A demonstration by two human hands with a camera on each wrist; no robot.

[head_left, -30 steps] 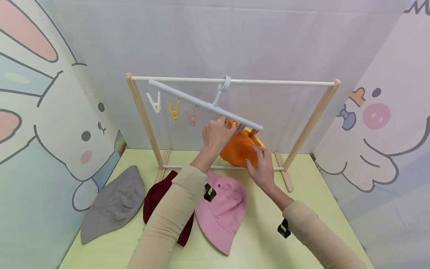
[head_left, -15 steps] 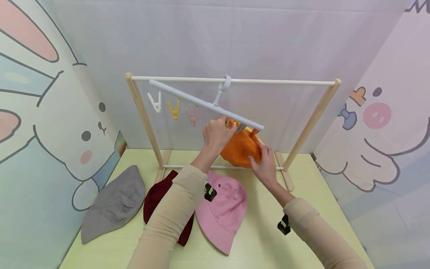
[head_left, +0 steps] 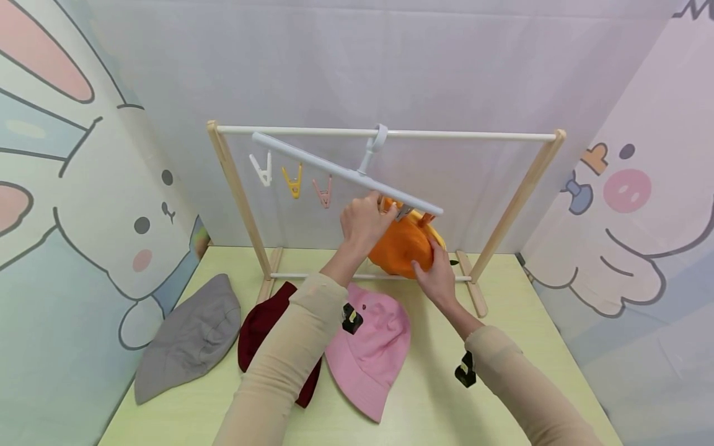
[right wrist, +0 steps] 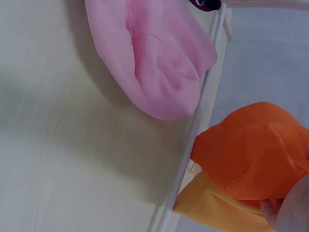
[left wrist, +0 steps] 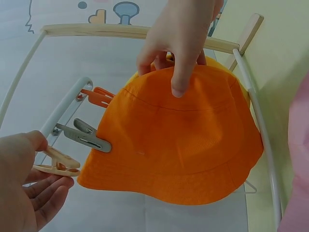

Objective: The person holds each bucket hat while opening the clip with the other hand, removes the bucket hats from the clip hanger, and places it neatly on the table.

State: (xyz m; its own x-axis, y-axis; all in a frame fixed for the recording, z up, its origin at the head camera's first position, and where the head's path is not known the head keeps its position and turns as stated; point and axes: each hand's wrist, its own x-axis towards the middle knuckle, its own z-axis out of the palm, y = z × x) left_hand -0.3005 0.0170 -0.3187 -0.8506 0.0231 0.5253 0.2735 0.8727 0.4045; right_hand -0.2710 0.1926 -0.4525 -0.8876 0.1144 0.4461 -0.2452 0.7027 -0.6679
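My left hand (head_left: 362, 223) pinches a beige clothes peg (left wrist: 60, 164) hanging from the pale hanger bar (head_left: 346, 174). The peg's tip meets the brim edge of an orange bucket hat (left wrist: 178, 130); whether it bites the cloth, I cannot tell. A grey peg (left wrist: 87, 136) clamps that brim, and an orange peg (left wrist: 100, 96) sits at the hat's edge beyond it. Yellow fabric (right wrist: 212, 203) shows behind the orange. My right hand (head_left: 437, 272) grips the hat's crown, thumb on the near side, other fingertips partly hidden behind the cloth.
White (head_left: 263, 170), yellow (head_left: 292, 183) and pink pegs (head_left: 323, 192) hang at the hanger's left. The hanger hooks over a rack's white rail (head_left: 474, 135). Grey (head_left: 192, 334), dark red (head_left: 264, 322) and pink bucket hats (head_left: 374, 347) lie on the table in front.
My right hand has shifted along the hat and taken a firmer grip. The hanger and my left hand have moved slightly right.
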